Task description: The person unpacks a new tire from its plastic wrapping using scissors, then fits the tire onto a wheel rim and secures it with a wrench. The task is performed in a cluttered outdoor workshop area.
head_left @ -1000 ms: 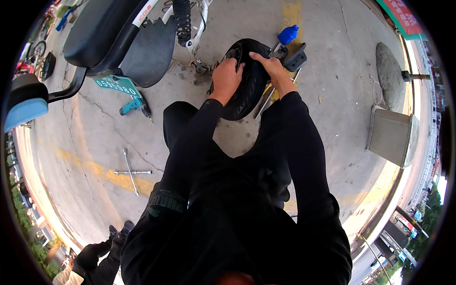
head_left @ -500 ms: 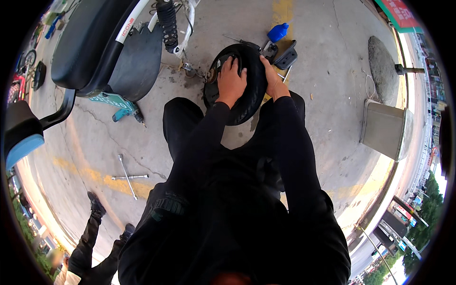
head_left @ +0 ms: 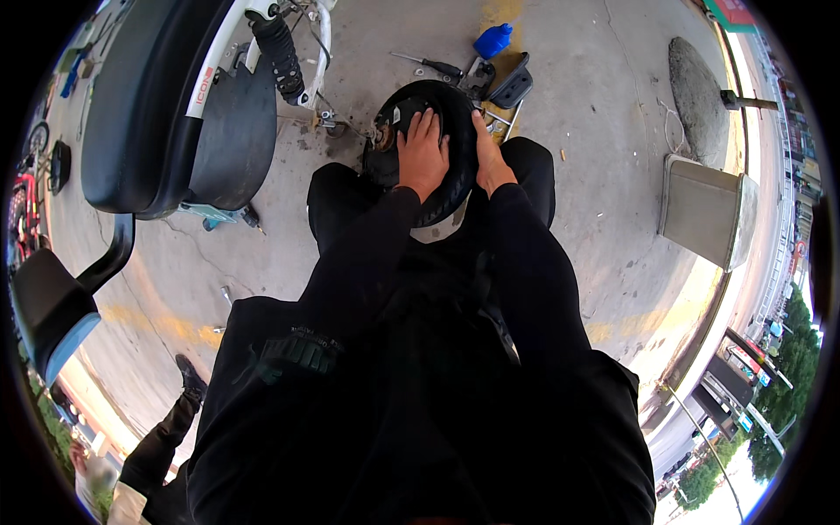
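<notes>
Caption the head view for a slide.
Left hand flat on, right hand against, a round black rubber-tyred wheel, near a black-seated, white-framed scooter.

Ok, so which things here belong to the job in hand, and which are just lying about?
Part of the job, it seems:
- wheel, with left hand and right hand on it
- probably the scooter, screwdriver and partly hidden drill

Probably just lying about:
- blue bottle
- grey box

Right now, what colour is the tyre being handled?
The tyre is black, clearest in the head view.
</notes>
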Tool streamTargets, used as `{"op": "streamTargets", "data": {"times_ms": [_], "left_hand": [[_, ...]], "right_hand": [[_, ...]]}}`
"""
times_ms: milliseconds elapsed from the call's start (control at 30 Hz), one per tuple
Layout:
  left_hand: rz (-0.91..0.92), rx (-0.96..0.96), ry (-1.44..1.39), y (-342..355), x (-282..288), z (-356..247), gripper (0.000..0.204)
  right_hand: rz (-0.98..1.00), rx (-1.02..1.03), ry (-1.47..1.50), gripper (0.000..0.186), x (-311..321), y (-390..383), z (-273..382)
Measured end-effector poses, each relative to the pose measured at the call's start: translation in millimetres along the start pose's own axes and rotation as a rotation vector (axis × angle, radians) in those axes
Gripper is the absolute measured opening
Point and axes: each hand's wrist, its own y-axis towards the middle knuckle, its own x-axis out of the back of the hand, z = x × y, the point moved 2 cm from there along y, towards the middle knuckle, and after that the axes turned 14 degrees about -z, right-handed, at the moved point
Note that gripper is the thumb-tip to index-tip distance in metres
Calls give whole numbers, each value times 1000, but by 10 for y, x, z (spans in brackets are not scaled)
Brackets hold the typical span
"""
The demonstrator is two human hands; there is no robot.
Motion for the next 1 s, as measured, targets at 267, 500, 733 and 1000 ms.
{"op": "streamTargets", "data": {"times_ms": [267,500,733,1000], "left_hand": [[72,54,29,19,-125,-81,51],[55,57,-21,64,-166,-94,52],[62,187,-200,324,29,209,52],[-3,197,-325,460,-58,331,56]], "right_hand": [[-151,-23,-41,67,-18,120,26],[-239,39,-114,69,-82,-17,71],[-20,103,51,74,-175,-247,85],[38,-29,-54,79,-214,162,147]]}}
